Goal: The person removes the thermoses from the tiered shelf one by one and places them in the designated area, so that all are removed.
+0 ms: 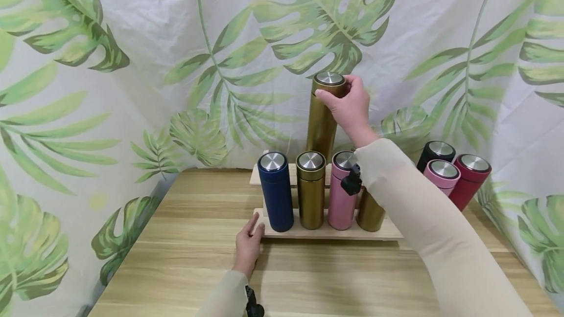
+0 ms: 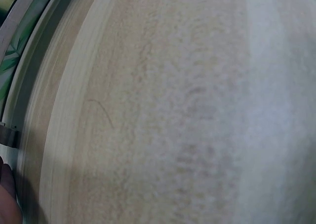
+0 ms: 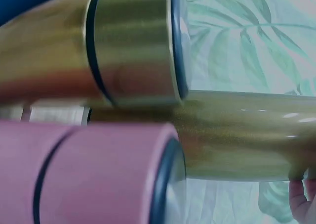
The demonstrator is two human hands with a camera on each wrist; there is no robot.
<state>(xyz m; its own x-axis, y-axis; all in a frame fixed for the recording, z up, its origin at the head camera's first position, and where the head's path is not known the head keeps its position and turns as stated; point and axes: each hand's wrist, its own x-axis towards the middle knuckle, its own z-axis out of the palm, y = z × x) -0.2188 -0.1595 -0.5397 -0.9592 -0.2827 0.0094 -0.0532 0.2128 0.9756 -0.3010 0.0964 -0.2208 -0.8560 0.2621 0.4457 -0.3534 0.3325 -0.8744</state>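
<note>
The right hand (image 1: 354, 106) is gripping a tall gold bottle (image 1: 320, 128) round its top, holding it roughly upright at the far side of the wooden rack (image 1: 308, 233); a nearer bottle (image 1: 311, 199) is hiding its base. The left hand (image 1: 248, 244) is touching the rack's near left corner; whether it is gripping, I cannot tell.

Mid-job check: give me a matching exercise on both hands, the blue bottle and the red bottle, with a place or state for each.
1. right hand
2. left hand
3. blue bottle
4. red bottle

A. rightmost of the bottles
B. holding a gold bottle near its top
C. at the left end of the lower board
D. leftmost of the bottles

Pairs: 1-B, 2-C, 3-D, 4-A
</note>
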